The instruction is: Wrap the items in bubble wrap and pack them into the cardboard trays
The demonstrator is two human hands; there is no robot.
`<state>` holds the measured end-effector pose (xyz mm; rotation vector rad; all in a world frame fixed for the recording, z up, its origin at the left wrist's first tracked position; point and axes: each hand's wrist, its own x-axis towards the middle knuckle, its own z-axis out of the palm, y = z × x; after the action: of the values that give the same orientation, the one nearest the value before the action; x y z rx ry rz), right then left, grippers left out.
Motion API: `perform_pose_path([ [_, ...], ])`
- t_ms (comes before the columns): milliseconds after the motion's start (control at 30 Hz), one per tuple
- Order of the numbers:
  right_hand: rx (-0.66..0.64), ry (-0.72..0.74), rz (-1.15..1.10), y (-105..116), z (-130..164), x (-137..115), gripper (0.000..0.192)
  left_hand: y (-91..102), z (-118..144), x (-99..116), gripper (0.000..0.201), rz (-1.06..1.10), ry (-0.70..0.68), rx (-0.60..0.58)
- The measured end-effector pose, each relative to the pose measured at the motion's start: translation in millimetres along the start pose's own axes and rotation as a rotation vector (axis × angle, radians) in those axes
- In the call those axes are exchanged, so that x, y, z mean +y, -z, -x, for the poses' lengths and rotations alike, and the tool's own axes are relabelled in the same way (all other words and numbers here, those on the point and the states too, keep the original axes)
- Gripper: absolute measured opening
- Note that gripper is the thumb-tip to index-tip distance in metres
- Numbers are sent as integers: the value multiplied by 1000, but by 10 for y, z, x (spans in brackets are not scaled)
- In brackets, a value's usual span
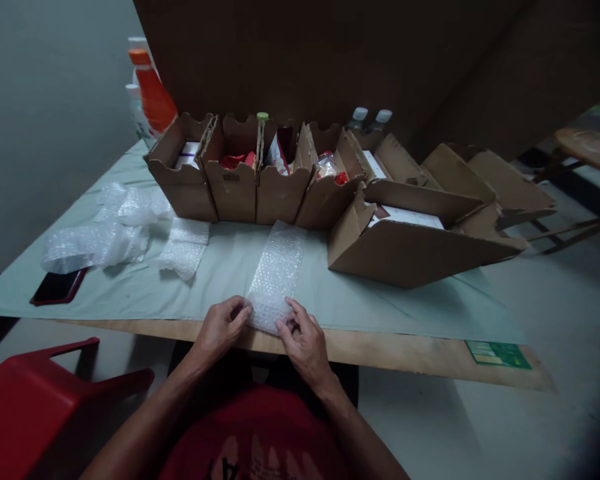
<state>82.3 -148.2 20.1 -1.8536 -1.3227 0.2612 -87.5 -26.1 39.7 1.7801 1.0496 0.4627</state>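
Two bare hands are working at the front edge of the table (395, 353), one on either side of a bubble-wrap strip (279, 263). The strip is lying lengthwise on the pale green tablecloth (375, 308), its far end reaching toward the row of cardboard bins (236, 195) and its near end sitting at the front edge, apparently so that the person is handling it close to the body. The left hand (225, 325) is pinching the strip's left side, thumb and forefinger closing together on the film. The right hand (306, 339) is resting thumb and forefinger at the right side, tips apart; whether its other fingers are clamping the film from beneath, I cannot tell. Holding both sides is probably stopping the light film from skewing or curling.

Toward the table's left edge, crumpled bubble-wrap lengths (97, 245) and a small bubble-wrap sheet (185, 245) are lying loose, perhaps so that they are not tangling with the strip. A smartphone (57, 288) is lying near the front left corner. Toward the right edge, an angled cardboard bin (400, 250) is standing forward of the row, presumably putting its white carton (413, 217) within easier reach.
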Motion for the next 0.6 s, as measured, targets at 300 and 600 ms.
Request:
perform_pose_path([
  [300, -41, -35, -90, 27, 18, 13, 35, 48, 11, 119, 52, -19, 109, -36],
  [600, 3, 68, -46, 102, 70, -3, 33, 0, -16, 128, 43, -121, 67, 18],
])
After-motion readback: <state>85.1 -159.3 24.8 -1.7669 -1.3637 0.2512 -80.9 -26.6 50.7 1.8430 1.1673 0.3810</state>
